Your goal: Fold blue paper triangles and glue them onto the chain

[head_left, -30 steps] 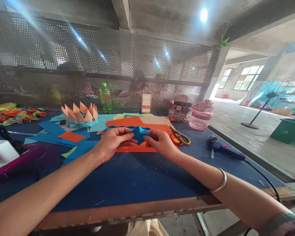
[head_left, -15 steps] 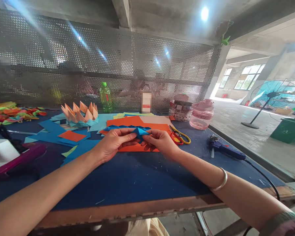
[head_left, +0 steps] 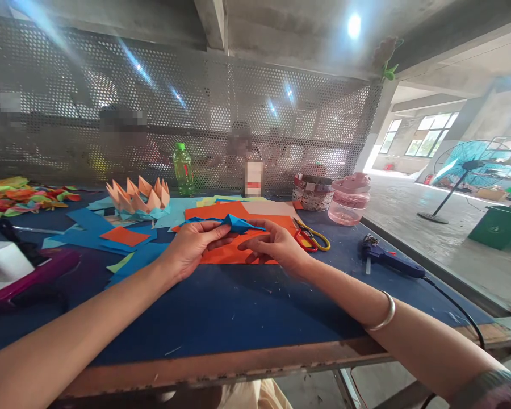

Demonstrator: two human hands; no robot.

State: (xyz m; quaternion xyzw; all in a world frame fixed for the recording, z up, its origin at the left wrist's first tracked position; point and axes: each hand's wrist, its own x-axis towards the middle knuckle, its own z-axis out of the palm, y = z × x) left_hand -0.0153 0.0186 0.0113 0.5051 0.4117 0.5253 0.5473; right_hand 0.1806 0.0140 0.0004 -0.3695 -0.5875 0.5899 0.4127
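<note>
The left hand (head_left: 193, 245) and the right hand (head_left: 276, 245) are just apart near the middle of the frame, their fingertips almost meeting. Together they pinch a folded blue paper (head_left: 234, 223), which stretches across the tops of both hands in a thin, creased strip with a raised peak near its middle. Exactly where each finger grips is partly hidden. The strip is held above an orange paper sheet (head_left: 234, 254) lying on the blue-topped workbench (head_left: 221, 315).

The paper looks light and springy, so a firm pinch close to the crease on both sides would probably serve best, since a loose grip could let the layers slide. Even tension between the hands should keep the peak centred and stop the thin paper from buckling. Running a fingertip along the whole fold, rather than pressing one spot, would likely give a straighter, sharper crease.

Yellow-and-red-handled scissors (head_left: 310, 239) lie just beyond the right hand, with a blue glue gun (head_left: 387, 264) farther right. An orange-peaked paper crown (head_left: 138, 199) stands on teal paper beyond the left hand, toward the upper left.
</note>
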